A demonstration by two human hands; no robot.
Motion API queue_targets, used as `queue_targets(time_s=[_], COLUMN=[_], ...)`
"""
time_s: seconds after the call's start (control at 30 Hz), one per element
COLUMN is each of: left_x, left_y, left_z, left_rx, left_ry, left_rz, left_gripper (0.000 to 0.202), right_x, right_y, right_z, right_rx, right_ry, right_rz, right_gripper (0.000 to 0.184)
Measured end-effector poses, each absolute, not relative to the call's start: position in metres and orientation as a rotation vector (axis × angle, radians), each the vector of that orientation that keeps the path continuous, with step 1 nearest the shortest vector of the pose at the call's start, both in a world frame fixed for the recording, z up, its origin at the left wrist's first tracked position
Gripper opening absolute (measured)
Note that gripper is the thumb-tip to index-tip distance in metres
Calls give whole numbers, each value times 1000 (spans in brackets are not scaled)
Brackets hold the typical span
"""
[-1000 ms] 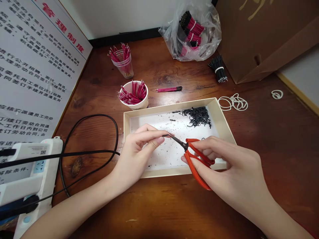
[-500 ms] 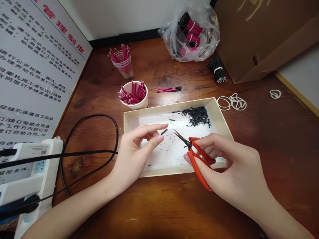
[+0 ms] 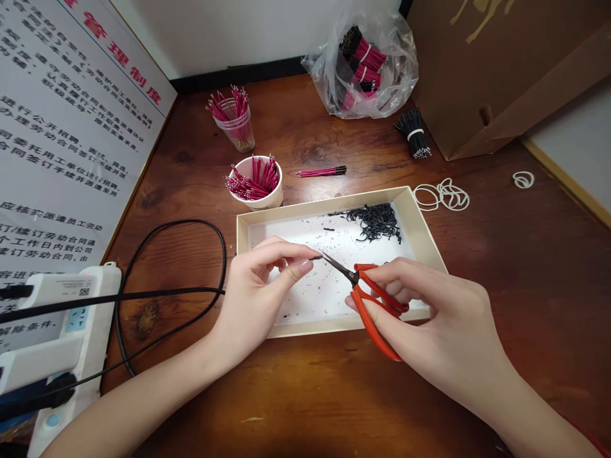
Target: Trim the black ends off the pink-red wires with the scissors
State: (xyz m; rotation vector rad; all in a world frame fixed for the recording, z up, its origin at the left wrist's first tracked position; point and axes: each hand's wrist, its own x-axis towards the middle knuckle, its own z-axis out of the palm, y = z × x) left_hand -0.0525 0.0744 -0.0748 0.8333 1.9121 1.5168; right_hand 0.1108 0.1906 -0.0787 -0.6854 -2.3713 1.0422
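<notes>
My left hand (image 3: pixel 267 280) pinches a short thin black wire piece (image 3: pixel 315 257) between thumb and forefinger, over the white inside of a shallow cream tray (image 3: pixel 420 219). My right hand (image 3: pixel 429 312) grips orange-handled snips (image 3: pixel 372 302). Their dark blade tips touch the end of the wire piece. A heap of black cut bits (image 3: pixel 375 222) lies in the tray's far right corner, with tiny specks scattered over its floor.
A white cup (image 3: pixel 258 181) and a clear cup (image 3: pixel 235 121) hold pink wires. Loose pink wires (image 3: pixel 322 171), a black bundle (image 3: pixel 414 137), a plastic bag of bundles (image 3: pixel 363 63), rubber bands (image 3: pixel 442 196), a brown paper bag (image 3: pixel 501 70), a power strip (image 3: pixel 62 331) with black cables and a printed board (image 3: pixel 62 114) surround the tray.
Half a second ago the snips had drawn back to the right, away from the wire piece. Now their tips are again at the wire end in my left fingers.
</notes>
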Motion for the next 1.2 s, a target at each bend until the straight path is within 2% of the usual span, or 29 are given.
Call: queue_targets(time_s=[1.2], left_x=[-53], left_y=[76], left_z=[-78], left_rx=[840], left_ry=[1882], left_rz=[1524], left_gripper=[15], right_x=[110], right_y=[189], right_z=[-77], right_rx=[-680], right_ry=[-2394], right_rz=[1028], right_gripper=[11])
